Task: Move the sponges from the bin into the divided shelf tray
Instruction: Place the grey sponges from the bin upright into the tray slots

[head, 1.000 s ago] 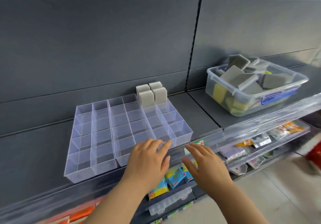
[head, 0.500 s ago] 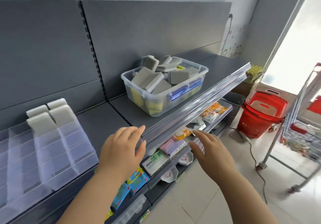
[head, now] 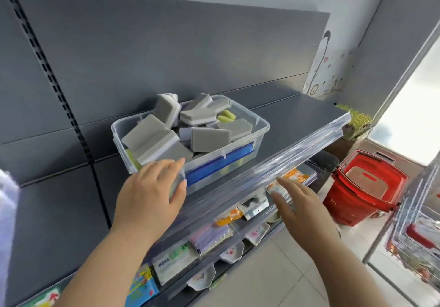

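A clear plastic bin [head: 256, 129] with a blue front latch stands on the grey shelf, piled with several grey-and-white sponges [head: 209, 137] and a few yellow ones. My left hand [head: 152, 187] lies open at the bin's front left corner, fingertips at its rim. My right hand [head: 300, 202] hovers open below the shelf's front edge, holding nothing. Only a blurred white sliver of the divided tray [head: 7, 187] shows at the far left edge.
A clear plastic price rail [head: 273, 171] runs along the shelf front. Lower shelves hold packaged goods [head: 209, 235]. A red shopping basket [head: 364, 192] stands on the floor at right, beside a metal cart [head: 414, 237].
My view has swung right from the tray to the bin. Both hands travelled right with it, and my left hand has reached the bin's front corner.
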{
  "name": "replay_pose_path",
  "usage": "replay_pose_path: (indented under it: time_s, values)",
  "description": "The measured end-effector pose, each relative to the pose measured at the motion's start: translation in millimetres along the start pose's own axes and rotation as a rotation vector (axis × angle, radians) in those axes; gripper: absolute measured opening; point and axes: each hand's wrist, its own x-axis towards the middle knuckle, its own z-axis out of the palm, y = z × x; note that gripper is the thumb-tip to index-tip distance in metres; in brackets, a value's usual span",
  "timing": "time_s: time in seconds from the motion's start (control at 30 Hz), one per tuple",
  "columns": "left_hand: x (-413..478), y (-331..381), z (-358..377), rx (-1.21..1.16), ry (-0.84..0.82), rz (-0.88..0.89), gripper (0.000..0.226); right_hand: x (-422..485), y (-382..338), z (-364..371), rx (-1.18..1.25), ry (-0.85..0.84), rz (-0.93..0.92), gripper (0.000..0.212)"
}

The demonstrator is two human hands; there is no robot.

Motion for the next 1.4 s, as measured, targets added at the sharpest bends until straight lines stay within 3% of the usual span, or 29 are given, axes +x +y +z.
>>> replay_pose_path:
  time_s: [0.1, 0.3, 0.53, 0.73, 0.83, 0.97, 1.17, 1.27, 1.4]
  values:
    - [32, -19, 10, 0.024, 0.056, -0.069, 0.049, 53, -11, 8, -0.013, -0.020, -0.091, 0.058]
    - [106, -49, 30, 0.071, 0.160, -0.106, 0.048, 152, -28, 6, -0.021, 0.016, -0.203, 0.047]
    - [169, -49, 60, 0.153, 0.061, -0.032, 0.047, 235, -18, 11, 0.065, -0.025, -0.305, 0.040]
    - [195, -41, 81, 0.281, -0.039, -0.023, 0.045, 305, -16, 28, 0.009, -0.296, -0.467, 0.040]
    - [209, -28, 92, 0.353, -0.090, -0.003, 0.034, 332, -15, 36, -0.058, -0.509, -0.523, 0.044]
    - [232, -13, 112, 0.401, -0.174, -0.035, 0.043, 354, -11, 44, -0.140, -0.775, -0.621, 0.056]
    - [274, 10, 139, 0.492, -0.476, -0.123, 0.041, 377, -2, 38, -0.064, -0.923, -0.794, 0.058]
    - [286, 13, 152, 0.464, -0.584, -0.182, 0.043, 385, 5, 37, 0.050, -0.871, -0.835, 0.054]
    - [293, 14, 159, 0.448, -0.608, -0.247, 0.042, 398, 19, 39, 0.282, -0.633, -0.799, 0.058]
